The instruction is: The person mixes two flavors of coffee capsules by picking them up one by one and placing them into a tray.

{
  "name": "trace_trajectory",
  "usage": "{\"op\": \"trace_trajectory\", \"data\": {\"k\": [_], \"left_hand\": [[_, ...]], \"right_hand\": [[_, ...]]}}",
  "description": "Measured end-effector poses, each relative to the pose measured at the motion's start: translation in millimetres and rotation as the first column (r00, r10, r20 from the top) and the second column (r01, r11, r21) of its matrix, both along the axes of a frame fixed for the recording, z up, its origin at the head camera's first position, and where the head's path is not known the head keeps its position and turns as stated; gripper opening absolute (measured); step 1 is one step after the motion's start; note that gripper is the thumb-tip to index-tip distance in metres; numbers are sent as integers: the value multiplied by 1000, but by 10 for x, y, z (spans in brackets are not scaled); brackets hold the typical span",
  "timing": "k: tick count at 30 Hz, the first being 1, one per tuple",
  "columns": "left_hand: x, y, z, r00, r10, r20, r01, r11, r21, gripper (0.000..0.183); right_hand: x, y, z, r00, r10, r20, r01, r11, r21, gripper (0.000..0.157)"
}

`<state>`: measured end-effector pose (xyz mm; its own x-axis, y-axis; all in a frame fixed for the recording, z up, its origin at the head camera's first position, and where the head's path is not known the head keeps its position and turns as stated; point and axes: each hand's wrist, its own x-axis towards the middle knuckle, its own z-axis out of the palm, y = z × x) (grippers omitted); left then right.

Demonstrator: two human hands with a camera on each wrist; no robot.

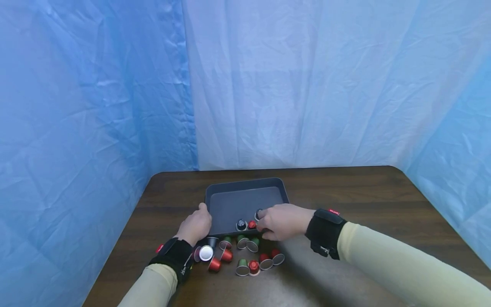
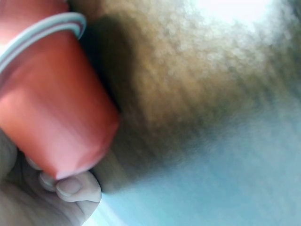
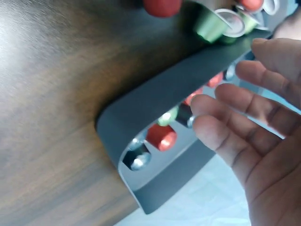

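A dark grey tray point(image 1: 245, 204) lies on the table with several coffee capsules along its front side. My left hand point(image 1: 195, 224) grips the tray's left side near the front corner. In the left wrist view a red capsule point(image 2: 61, 103) hides part of the curled fingers point(image 2: 70, 186). My right hand point(image 1: 284, 221) hovers at the tray's front right corner, its fingers loosely spread around nothing. Below those fingers point(image 3: 211, 129), the right wrist view shows a red capsule point(image 3: 161, 136), a black capsule point(image 3: 137, 157) and a green capsule point(image 3: 168, 116) inside the tray.
Several loose capsules lie on the table before the tray, among them a green capsule point(image 1: 242, 268), a red capsule point(image 1: 215, 264) and a white-lidded capsule point(image 1: 206, 253). Brown table point(image 1: 353, 196) extends to the right. Blue-white sheeting point(image 1: 299, 85) hangs behind it.
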<state>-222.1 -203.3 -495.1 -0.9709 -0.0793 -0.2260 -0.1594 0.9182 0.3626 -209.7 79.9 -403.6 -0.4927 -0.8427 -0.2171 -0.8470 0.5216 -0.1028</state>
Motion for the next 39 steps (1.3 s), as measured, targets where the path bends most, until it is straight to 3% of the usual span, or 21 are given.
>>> {"op": "trace_trajectory", "data": {"k": [16,28,39], "left_hand": [[22,-7,-3,1000,0,7,0,1000,3,40],[18,-15,3,1000,-5,13,5,1000,5,40],[7,29,-15,999,-39,2,39,999,-29,39]], "right_hand": [[216,186,-307,992,-42,117,40,999,25,16],[258,205,-470,975,-74,210,70,997,28,22],[278,208,-591,986,-52,156,52,999,4,19]]}}
